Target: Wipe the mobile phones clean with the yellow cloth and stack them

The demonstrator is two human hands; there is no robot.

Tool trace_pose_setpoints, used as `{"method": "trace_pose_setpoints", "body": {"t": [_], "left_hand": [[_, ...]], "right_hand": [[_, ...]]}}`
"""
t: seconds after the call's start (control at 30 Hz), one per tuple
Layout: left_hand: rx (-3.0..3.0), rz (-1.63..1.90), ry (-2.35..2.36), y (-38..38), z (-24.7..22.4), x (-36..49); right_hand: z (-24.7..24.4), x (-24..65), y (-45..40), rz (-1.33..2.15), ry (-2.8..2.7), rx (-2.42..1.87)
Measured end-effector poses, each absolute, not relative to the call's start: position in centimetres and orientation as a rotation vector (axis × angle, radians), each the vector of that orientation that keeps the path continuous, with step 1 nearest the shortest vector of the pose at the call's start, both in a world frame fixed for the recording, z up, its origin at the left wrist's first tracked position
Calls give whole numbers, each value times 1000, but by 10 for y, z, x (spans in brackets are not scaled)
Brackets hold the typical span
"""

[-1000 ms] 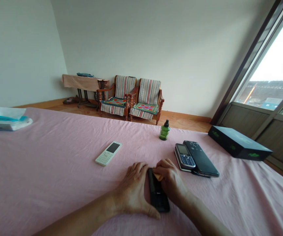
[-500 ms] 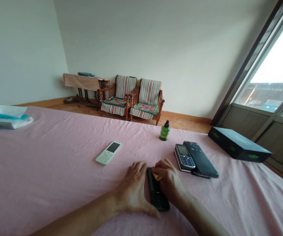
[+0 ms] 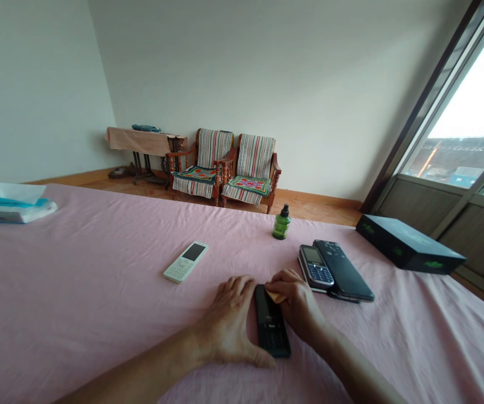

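A black keypad mobile phone (image 3: 271, 322) lies face up on the pink cloth in front of me. My left hand (image 3: 231, 322) steadies it, fingers along its upper left side and thumb at its lower end. My right hand (image 3: 295, 297) is closed on a small yellowish cloth (image 3: 276, 296), pressed against the upper right of the phone's screen. Part of the cloth is hidden under my fingers. Left of my hands lies a white keypad phone (image 3: 186, 261). To the right, a silver and blue keypad phone (image 3: 318, 267) leans on a larger dark phone (image 3: 345, 272).
A green bottle (image 3: 281, 223) with a black cap stands beyond my hands. A black box (image 3: 410, 244) sits at the right edge, and a tissue pack (image 3: 12, 205) at the far left. The pink cloth (image 3: 99, 269) has wrinkles. Two wooden chairs (image 3: 250, 163) stand by the wall.
My right hand has slid with the yellowish cloth a little to the right across the phone, showing more of its screen. My left hand stays nearly in place.
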State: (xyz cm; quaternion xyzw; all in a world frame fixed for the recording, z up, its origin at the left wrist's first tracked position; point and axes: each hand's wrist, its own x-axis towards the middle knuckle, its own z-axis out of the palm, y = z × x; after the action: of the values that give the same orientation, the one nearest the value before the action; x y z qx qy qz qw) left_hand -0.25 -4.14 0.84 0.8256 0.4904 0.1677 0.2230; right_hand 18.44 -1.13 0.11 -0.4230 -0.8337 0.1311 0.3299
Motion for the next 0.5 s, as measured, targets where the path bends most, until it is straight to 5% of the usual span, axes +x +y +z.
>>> {"method": "trace_pose_setpoints", "body": {"t": [0.3,0.5], "left_hand": [[2297,556,1350,-41,7,-4],[2288,476,1365,-42,12,-1]], "right_hand": [[26,210,-27,696,-2380,-1043],[11,197,-12,434,-2207,-1147]]}}
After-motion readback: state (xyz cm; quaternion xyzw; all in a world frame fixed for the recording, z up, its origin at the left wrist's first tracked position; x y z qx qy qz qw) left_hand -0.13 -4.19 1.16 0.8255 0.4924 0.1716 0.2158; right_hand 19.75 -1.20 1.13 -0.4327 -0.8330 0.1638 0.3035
